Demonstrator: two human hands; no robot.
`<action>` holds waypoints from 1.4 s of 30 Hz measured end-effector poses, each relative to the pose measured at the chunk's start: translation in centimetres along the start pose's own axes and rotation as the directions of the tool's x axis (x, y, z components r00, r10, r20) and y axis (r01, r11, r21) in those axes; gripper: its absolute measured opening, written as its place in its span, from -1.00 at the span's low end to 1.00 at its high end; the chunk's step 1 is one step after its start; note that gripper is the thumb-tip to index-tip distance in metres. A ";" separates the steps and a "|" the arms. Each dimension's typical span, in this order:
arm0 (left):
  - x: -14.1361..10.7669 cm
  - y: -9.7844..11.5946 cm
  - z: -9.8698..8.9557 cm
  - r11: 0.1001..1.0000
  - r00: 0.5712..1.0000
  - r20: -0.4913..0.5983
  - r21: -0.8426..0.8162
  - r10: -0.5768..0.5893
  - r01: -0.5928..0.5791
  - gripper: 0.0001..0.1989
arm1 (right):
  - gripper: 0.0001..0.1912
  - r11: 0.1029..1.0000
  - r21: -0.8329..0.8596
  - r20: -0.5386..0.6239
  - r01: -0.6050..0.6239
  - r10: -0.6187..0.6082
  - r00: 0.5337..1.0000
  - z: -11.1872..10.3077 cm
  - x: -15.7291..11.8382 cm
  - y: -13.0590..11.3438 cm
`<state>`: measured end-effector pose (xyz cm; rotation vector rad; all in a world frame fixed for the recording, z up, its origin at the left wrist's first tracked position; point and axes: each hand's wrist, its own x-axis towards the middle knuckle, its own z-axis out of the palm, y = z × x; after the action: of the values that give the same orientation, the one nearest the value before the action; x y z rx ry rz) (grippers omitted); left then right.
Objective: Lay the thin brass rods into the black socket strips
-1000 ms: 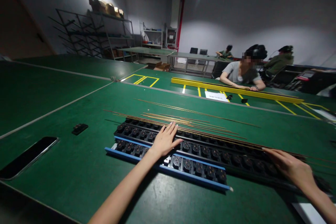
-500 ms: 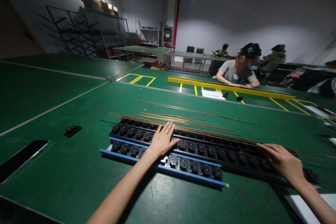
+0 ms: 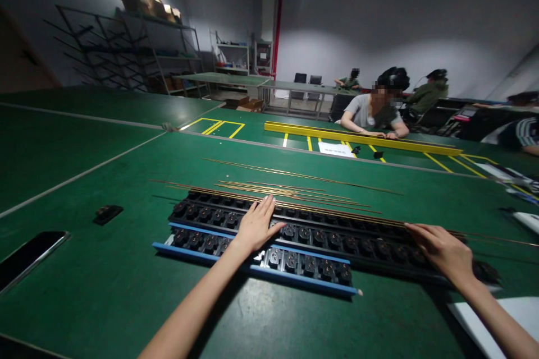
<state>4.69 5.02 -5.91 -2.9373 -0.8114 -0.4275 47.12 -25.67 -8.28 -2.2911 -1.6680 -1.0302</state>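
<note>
My left hand (image 3: 257, 225) lies flat, fingers stretched out, across the black socket strip (image 3: 337, 241), its fingertips touching thin brass rods (image 3: 303, 205) along the strip's far edge. Farther right, my right hand (image 3: 444, 251) has its fingers together, with the tips on the rods at that same edge; the thumb is mostly hidden. A shorter socket strip with blue rails (image 3: 295, 276) lies on the near side, partly under my left wrist. Several loose brass rods (image 3: 278, 188) are spread on the green table (image 3: 126, 269) just beyond the strips.
A phone (image 3: 31, 258) and a small black part (image 3: 107, 213) lie at the left. White paper (image 3: 497, 314) is under my right forearm. Across the table, a person in a grey shirt (image 3: 373, 112) sits behind a long yellow rail (image 3: 357, 137). Shelves (image 3: 168, 39) stand behind.
The whole view has shifted slightly, so things appear a little farther left. Both hands keep nearly the same places on the strip and rods.
</note>
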 end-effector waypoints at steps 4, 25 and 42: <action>0.1 0.2 -0.2 1.000 1.000 -0.002 0.002 0.014 -0.014 -0.33 | -0.70 1.000 0.007 0.000 -0.016 0.016 1.000 -0.2 0.1 -0.2; 0.6 2.0 0.0 1.000 1.000 0.019 -0.023 0.006 -0.006 -0.24 | -0.71 1.000 -0.008 0.020 -0.005 0.005 1.000 -0.3 0.1 -0.4; 2.5 3.9 -0.6 0.999 0.999 -0.008 -0.018 0.034 -0.034 -0.32 | -0.75 1.000 -0.007 -0.014 -0.020 0.020 1.000 -0.1 0.4 -0.8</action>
<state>8.62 2.80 -4.55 -2.9597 -0.7598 -0.4455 46.46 -25.10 -8.25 -2.2948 -1.6360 -1.0472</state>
